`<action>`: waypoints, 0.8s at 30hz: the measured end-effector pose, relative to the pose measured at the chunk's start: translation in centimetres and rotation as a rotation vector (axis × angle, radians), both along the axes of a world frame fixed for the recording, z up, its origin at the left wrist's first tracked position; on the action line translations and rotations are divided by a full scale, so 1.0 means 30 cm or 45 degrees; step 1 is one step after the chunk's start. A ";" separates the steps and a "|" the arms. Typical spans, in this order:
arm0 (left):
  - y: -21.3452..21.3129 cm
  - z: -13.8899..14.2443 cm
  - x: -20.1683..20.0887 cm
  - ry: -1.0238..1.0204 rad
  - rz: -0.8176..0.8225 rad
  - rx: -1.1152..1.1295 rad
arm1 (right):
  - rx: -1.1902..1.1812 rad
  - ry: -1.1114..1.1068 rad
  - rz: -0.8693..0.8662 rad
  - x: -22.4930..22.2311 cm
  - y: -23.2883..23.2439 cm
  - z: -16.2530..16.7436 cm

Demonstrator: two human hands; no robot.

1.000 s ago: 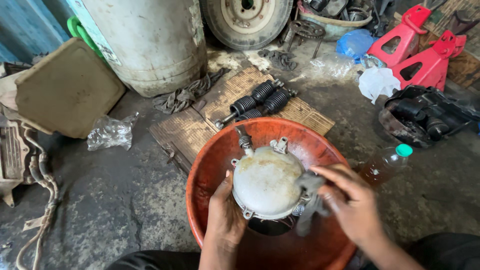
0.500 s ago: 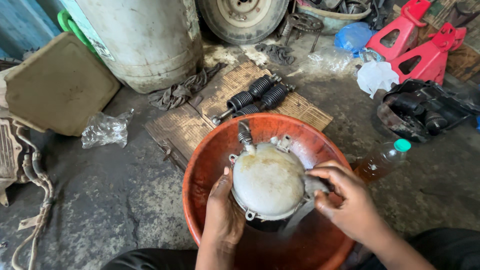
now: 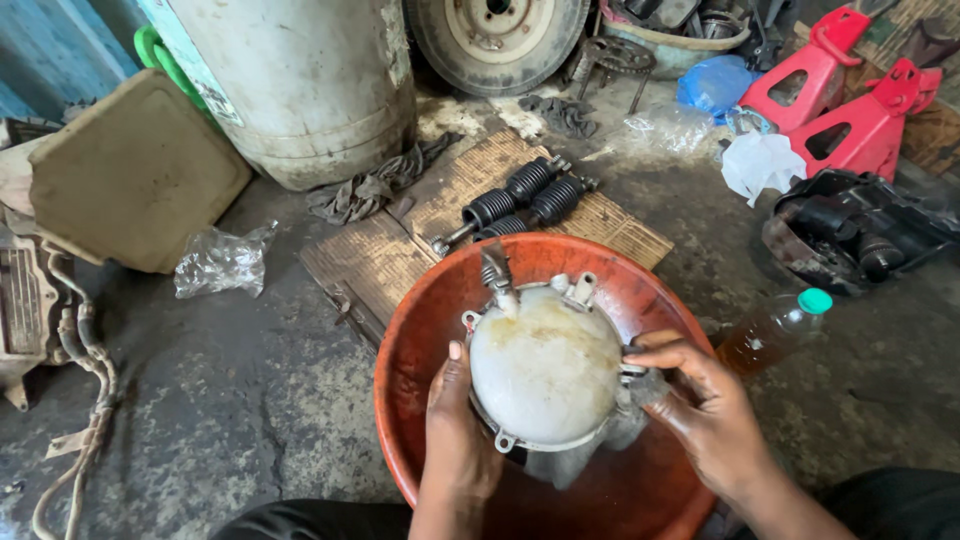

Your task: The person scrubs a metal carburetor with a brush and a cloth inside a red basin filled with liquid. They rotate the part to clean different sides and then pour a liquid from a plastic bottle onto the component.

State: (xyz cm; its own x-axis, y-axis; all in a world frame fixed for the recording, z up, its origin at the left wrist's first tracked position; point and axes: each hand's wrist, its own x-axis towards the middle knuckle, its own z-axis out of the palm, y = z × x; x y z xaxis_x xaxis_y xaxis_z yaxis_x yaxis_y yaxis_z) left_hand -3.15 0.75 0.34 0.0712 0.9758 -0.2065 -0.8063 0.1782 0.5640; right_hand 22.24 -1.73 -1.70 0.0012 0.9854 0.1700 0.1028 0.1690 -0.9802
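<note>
A round, dirty-white domed tank (image 3: 545, 365) with a metal rim and small lugs sits tilted over a red-orange basin (image 3: 425, 330) on the floor. My left hand (image 3: 455, 430) grips its left edge, thumb up along the rim. My right hand (image 3: 700, 410) presses a grey wet rag (image 3: 630, 415) against the tank's right side. A short metal pipe (image 3: 497, 275) sticks out of the tank's top.
Two black rubber-booted shafts (image 3: 520, 200) lie on a woven mat (image 3: 390, 255) behind the basin. A plastic bottle (image 3: 775, 330) with a green cap lies right. Red jack stands (image 3: 850, 90), a white drum (image 3: 300, 80), a wheel (image 3: 495, 30) and a black part (image 3: 860, 235) crowd the back.
The view has shifted slightly. My right hand has slid with the rag along the tank's right side; the left hand keeps its hold.
</note>
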 end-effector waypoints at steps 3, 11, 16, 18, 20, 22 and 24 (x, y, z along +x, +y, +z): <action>-0.011 -0.005 0.007 -0.002 -0.054 0.132 | 0.109 0.205 0.110 0.021 -0.002 -0.020; -0.015 -0.028 -0.017 -0.004 -0.034 0.096 | 0.015 0.654 0.332 0.035 -0.022 -0.020; -0.014 -0.022 -0.016 -0.074 -0.011 0.041 | -0.174 0.780 0.176 -0.015 -0.043 -0.022; -0.016 -0.019 -0.014 -0.097 -0.048 -0.003 | -0.321 0.886 0.120 -0.026 -0.049 -0.026; -0.015 -0.021 -0.016 -0.096 -0.077 -0.033 | -0.246 0.700 0.137 -0.029 -0.051 -0.030; -0.012 -0.029 -0.021 -0.083 -0.097 -0.047 | -0.119 0.474 0.135 -0.031 -0.049 -0.034; -0.012 -0.043 -0.026 -0.055 -0.119 -0.054 | 0.052 0.211 0.098 -0.037 -0.041 -0.037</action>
State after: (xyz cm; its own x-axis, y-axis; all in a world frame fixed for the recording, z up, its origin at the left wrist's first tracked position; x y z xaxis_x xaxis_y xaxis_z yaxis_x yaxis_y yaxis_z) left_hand -3.92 0.40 -0.94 0.1716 0.9549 -0.2422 -0.8084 0.2770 0.5195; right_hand 21.14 -2.95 -2.80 -0.0422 0.9760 0.2136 -0.0742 0.2101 -0.9749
